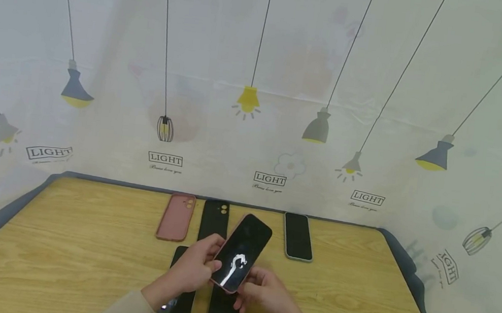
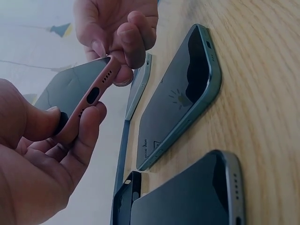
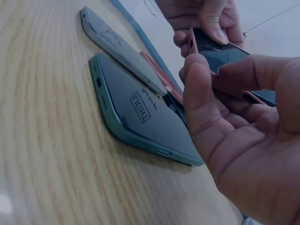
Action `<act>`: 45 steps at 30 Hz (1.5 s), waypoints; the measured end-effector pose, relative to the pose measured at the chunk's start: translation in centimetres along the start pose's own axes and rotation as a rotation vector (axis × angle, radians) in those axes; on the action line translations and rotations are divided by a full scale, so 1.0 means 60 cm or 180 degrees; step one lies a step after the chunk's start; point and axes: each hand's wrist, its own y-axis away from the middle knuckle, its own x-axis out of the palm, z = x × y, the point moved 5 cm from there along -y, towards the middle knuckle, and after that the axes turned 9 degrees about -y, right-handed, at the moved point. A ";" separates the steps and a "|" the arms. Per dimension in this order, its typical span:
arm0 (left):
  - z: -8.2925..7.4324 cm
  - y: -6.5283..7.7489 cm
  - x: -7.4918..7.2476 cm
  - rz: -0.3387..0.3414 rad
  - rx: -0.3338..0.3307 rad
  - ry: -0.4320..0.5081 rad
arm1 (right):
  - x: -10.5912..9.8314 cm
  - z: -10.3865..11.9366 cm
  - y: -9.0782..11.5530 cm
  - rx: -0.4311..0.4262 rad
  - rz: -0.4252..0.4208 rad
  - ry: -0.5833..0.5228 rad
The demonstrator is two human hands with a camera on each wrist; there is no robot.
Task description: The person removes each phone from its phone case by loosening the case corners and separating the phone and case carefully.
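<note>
Both hands hold a phone [image 1: 249,240] above the table, tilted, its dark screen facing up. A pink case [image 2: 100,86] wraps the phone's lower edge, with the port and speaker holes showing through. My left hand [image 1: 193,268] grips the phone's left side, thumb on the screen edge. At the lower right corner my right hand [image 1: 270,296] pinches the case and phone between thumb and fingers. Below the hands lie a green-edged phone [image 3: 140,112] and a silver-edged phone [image 2: 192,192], both face up.
At the table's [image 1: 62,244] back lie an empty pink case [image 1: 174,220] and a black case [image 1: 214,216], partly hidden. Another phone [image 1: 298,237] lies at the back right. A cloth [image 1: 216,137] printed with lamps hangs behind the table.
</note>
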 end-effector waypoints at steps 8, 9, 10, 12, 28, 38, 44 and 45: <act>-0.002 -0.004 0.003 0.0097 0.0014 -0.0334 | 0.005 -0.010 -0.001 0.0126 -0.0203 -0.0333; -0.002 -0.003 0.004 0.0101 0.0011 -0.0349 | 0.006 -0.010 -0.001 0.0117 -0.0213 -0.0346; -0.002 -0.003 0.005 0.0098 0.0018 -0.0369 | 0.006 -0.011 -0.002 0.0111 -0.0221 -0.0364; -0.002 -0.002 0.006 0.0088 0.0033 -0.0410 | 0.005 -0.012 -0.002 0.0101 -0.0233 -0.0382; 0.002 -0.002 0.009 0.0075 -0.0057 -0.0202 | 0.001 -0.012 -0.001 -0.0071 -0.0166 -0.0258; 0.021 -0.009 0.003 0.0430 -0.0254 0.0555 | -0.002 -0.006 0.003 -0.0087 0.0012 -0.0144; 0.026 -0.011 -0.003 0.0560 -0.0332 0.0792 | -0.002 -0.003 0.003 -0.0143 0.0225 -0.0041; 0.027 -0.011 -0.004 0.0543 -0.0322 0.0767 | -0.001 -0.003 0.004 -0.0151 0.0262 -0.0005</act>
